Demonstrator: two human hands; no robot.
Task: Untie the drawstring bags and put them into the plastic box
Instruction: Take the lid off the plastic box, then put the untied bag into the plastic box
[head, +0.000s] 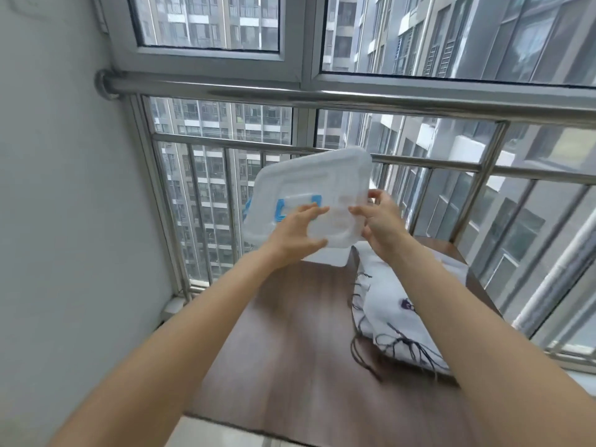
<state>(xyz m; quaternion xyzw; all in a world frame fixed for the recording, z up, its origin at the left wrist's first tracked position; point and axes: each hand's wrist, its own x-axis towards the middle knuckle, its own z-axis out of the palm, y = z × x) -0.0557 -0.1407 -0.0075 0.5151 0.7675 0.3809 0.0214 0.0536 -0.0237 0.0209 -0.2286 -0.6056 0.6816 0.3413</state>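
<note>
A translucent white plastic lid (322, 175) with blue handle clips (282, 208) is tilted up above the far end of the wooden table. My left hand (295, 235) grips its near edge with spread, curled fingers. My right hand (380, 221) pinches the lid's right edge. Below the lid a bit of the plastic box (325, 258) shows, mostly hidden. A pile of white drawstring bags (396, 304) with dark cords (400, 345) lies on the table's right side, partly under my right forearm.
The brown wooden table (290, 333) stands against a steel railing (322, 98) and windows. A grey wall (64, 188) is close on the left. Pale floor tiles (225, 433) show at the table's near edge.
</note>
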